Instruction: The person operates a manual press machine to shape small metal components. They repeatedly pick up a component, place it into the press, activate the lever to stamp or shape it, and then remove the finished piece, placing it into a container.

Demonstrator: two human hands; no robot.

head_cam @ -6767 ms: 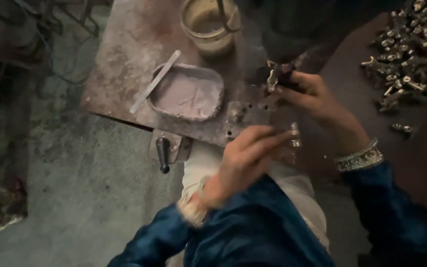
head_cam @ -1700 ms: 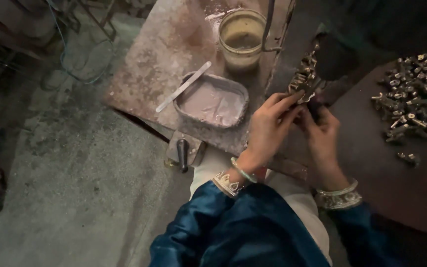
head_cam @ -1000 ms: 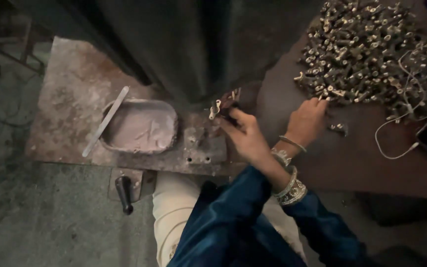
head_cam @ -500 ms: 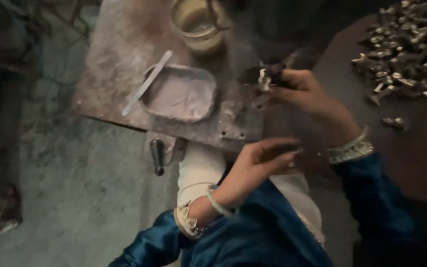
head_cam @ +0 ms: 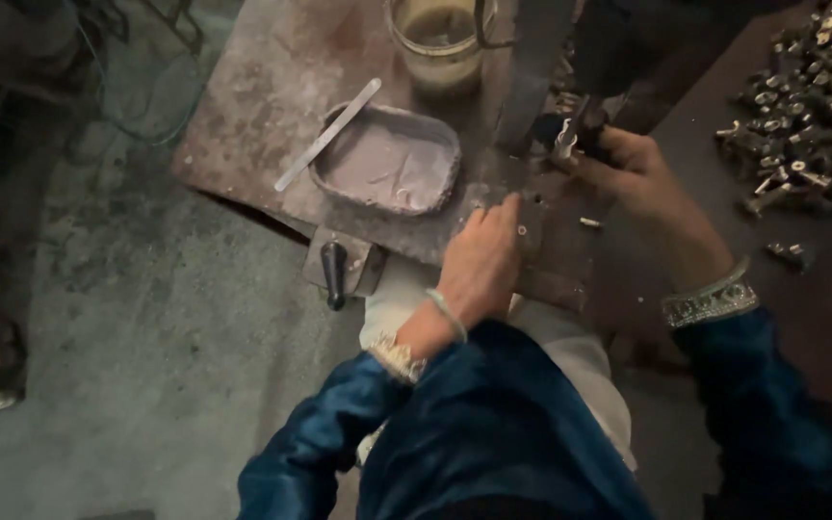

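My right hand (head_cam: 642, 178) reaches up to the base of a dark machine column (head_cam: 541, 67) and pinches a small pale metal part (head_cam: 563, 144) there. My left hand (head_cam: 483, 260) rests on the rusty metal bench plate (head_cam: 272, 87) near its front edge, fingers curled, fingertips by a small hole or stud; nothing shows in its grip. A tiny loose metal piece (head_cam: 590, 222) lies on the plate between the two hands. Both arms wear shiny blue sleeves with embroidered cuffs.
A shallow metal tray (head_cam: 387, 164) of pinkish paste lies left of my hands, a flat metal strip (head_cam: 329, 133) leaning on its rim. A jar of yellowish liquid (head_cam: 438, 39) stands behind. A heap of small metal fittings (head_cam: 811, 106) covers the dark table at right. A black-handled lever (head_cam: 335, 272) hangs below the plate.
My left hand has moved up from my lap onto the bench plate. My right hand stays at the machine with the small part. The view has shifted slightly.
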